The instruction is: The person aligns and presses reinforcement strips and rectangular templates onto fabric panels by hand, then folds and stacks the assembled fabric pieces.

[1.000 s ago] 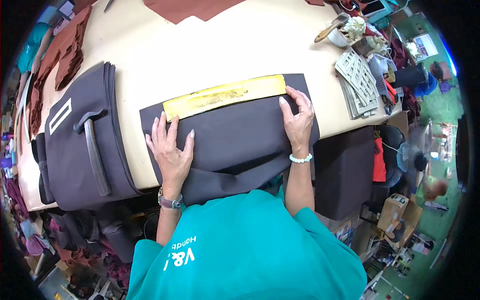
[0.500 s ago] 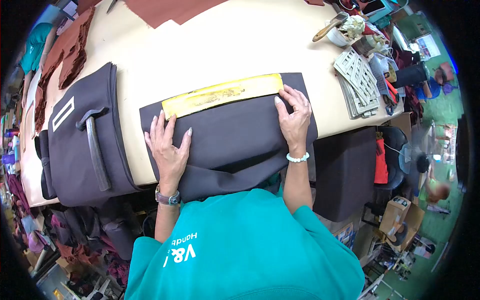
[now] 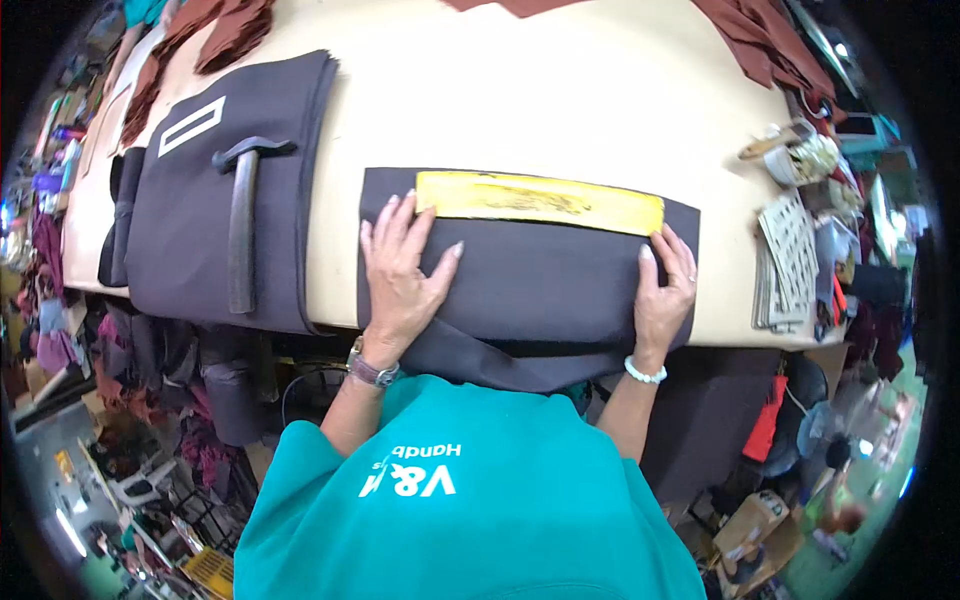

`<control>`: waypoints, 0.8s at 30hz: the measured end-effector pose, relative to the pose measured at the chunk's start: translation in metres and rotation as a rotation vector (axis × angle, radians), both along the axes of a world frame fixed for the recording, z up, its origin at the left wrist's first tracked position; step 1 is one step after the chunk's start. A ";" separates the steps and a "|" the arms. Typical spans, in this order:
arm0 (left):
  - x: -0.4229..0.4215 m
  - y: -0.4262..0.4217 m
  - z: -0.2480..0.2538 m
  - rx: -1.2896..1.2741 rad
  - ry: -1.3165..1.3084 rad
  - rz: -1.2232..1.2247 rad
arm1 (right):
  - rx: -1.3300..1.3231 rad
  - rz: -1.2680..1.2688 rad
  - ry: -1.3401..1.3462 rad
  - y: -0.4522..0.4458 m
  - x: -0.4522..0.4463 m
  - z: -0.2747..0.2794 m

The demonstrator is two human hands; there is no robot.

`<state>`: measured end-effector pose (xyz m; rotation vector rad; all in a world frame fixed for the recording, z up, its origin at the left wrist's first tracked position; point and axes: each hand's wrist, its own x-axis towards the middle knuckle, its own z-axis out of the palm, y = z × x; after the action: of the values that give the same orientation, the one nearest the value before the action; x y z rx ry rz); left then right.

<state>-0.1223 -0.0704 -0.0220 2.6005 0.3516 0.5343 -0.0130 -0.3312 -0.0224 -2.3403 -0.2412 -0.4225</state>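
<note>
A long yellow strip (image 3: 545, 200) with dark smudges lies along the far edge of a dark sheet of fabric or leather (image 3: 540, 275). At the strip's left end, my left hand (image 3: 400, 285) rests on the dark sheet with fingers spread, its fingertips touching or very close to that end. My right hand (image 3: 665, 295) lies at the opposite end, fingers stretched out and fingertips by the strip's lower right corner. Near me the sheet sags in a fold over the table edge.
To the left, a hammer (image 3: 243, 215) and a pale rectangular frame (image 3: 191, 127) lie on a stack of dark sheets (image 3: 200, 260). A white tub (image 3: 790, 165) with a brush and a stack of pale perforated templates (image 3: 787, 255) stand at the right. Reddish-brown pieces (image 3: 765, 40) lie at the back.
The view has swung, so the table and strip sit differently in it. Both hands stay at the strip's two ends, with little visible change in their pose.
</note>
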 end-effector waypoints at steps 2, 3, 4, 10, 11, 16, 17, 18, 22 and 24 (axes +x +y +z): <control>0.000 0.000 0.000 -0.011 -0.001 0.008 | 0.004 0.001 0.023 -0.001 0.000 0.000; 0.000 -0.001 0.000 -0.015 0.002 0.017 | -0.001 -0.002 0.029 0.000 -0.001 0.001; 0.001 -0.001 0.000 -0.021 0.005 0.023 | -0.008 -0.008 0.037 0.000 -0.001 0.001; 0.001 -0.001 0.003 -0.030 0.073 0.023 | -0.026 -0.001 0.054 0.000 -0.001 0.000; 0.001 -0.001 0.003 -0.035 0.065 0.021 | -0.023 -0.005 0.055 0.000 -0.001 0.000; 0.001 0.000 0.001 -0.024 0.074 0.014 | -0.021 -0.020 0.052 0.001 0.000 -0.001; 0.001 0.000 0.002 -0.024 0.076 0.012 | -0.026 -0.020 0.050 0.002 0.000 0.000; 0.001 0.000 0.003 -0.019 0.076 0.016 | -0.031 -0.022 0.047 0.002 0.000 0.000; 0.001 0.000 0.005 0.003 0.107 0.019 | -0.021 -0.026 0.020 -0.001 0.001 -0.003; 0.002 -0.001 0.004 -0.001 0.107 0.017 | -0.001 -0.039 0.008 -0.001 0.000 -0.002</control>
<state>-0.1203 -0.0710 -0.0180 2.6330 0.4090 0.4014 -0.0130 -0.3318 -0.0243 -2.3502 -0.1923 -0.4319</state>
